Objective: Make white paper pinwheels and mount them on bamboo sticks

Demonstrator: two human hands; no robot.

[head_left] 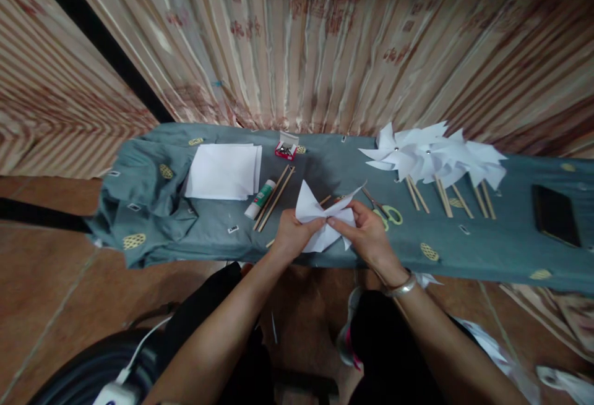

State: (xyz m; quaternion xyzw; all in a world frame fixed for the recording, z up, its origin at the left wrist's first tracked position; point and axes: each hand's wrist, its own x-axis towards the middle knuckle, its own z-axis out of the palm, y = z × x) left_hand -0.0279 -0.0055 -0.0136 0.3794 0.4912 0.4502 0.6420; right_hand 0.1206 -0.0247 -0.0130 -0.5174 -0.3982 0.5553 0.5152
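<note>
A half-folded white paper pinwheel (pixel 320 216) is held over the near edge of a grey-green cloth-covered bench (pixel 325 164). My left hand (pixel 290 233) pinches its centre from the left. My right hand (pixel 366 229), with a silver bracelet on the wrist, pinches the folded tips together from the right. Both hands meet at the middle of the paper.
A stack of white paper squares (pixel 223 171), a glue stick (pixel 260 199), wooden sticks (pixel 276 195), a small red box (pixel 286 147), green-handled scissors (pixel 387 212), finished pinwheels on sticks (pixel 431 157) and a dark phone (pixel 555 214) lie on the bench. A curtain hangs behind.
</note>
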